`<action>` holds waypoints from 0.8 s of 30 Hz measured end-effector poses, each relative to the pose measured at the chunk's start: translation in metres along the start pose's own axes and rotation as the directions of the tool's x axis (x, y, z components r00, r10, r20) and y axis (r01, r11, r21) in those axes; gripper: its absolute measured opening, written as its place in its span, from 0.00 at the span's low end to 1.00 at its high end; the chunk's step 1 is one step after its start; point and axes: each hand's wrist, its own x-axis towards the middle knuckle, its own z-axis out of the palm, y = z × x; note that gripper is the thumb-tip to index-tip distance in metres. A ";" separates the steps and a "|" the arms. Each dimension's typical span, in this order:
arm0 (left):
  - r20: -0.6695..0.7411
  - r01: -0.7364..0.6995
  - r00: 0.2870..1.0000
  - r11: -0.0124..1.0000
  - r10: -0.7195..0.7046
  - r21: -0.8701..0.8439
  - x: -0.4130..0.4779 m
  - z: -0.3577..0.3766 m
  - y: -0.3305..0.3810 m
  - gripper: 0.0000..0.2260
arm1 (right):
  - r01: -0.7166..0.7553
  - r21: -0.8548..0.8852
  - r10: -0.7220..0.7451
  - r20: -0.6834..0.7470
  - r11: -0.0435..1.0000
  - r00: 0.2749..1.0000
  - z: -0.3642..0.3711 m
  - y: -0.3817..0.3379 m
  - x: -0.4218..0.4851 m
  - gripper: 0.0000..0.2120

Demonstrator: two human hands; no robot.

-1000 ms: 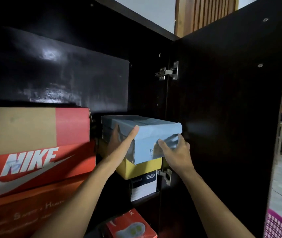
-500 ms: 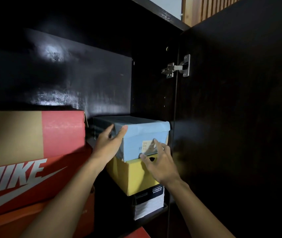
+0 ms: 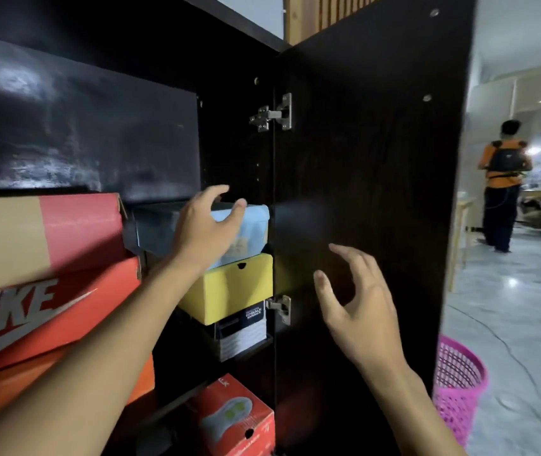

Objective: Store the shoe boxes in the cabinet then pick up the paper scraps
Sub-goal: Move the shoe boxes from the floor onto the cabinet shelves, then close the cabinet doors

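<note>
A light blue shoe box [image 3: 253, 227] sits inside the dark cabinet [image 3: 236, 149] on top of a yellow box [image 3: 234, 287], which rests on a black-and-white box [image 3: 244, 330]. My left hand [image 3: 205, 228] hovers in front of the blue box with fingers spread, holding nothing; whether it touches the box I cannot tell. My right hand [image 3: 358, 311] is open in front of the open cabinet door [image 3: 371, 159], away from the boxes. To the left are stacked red Nike boxes [image 3: 45, 291]. No paper scraps are in view.
A red box [image 3: 236, 419] sits on the lower shelf. A pink mesh wastebasket [image 3: 458, 386] stands on the grey floor right of the door. A person in an orange shirt [image 3: 502, 182] stands far back right, near a wooden table.
The blue box went deeper onto the yellow box. Both hands have let go of it; the right hand has drawn back to the right in front of the door.
</note>
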 end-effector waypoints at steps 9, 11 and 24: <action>0.518 -0.122 0.835 0.981 0.183 -0.150 -0.036 0.052 0.132 0.26 | -0.354 -0.045 0.335 -0.231 0.934 0.913 -0.080 0.026 0.009 0.32; 0.564 -0.093 0.809 0.983 0.168 -0.159 -0.045 0.064 0.149 0.27 | -0.461 0.100 0.468 -0.055 0.881 0.882 -0.081 0.034 0.009 0.32; 0.251 -0.067 0.960 0.974 0.122 -0.217 -0.078 0.037 0.132 0.33 | -0.156 0.291 0.155 0.026 0.944 0.988 -0.045 -0.006 -0.045 0.15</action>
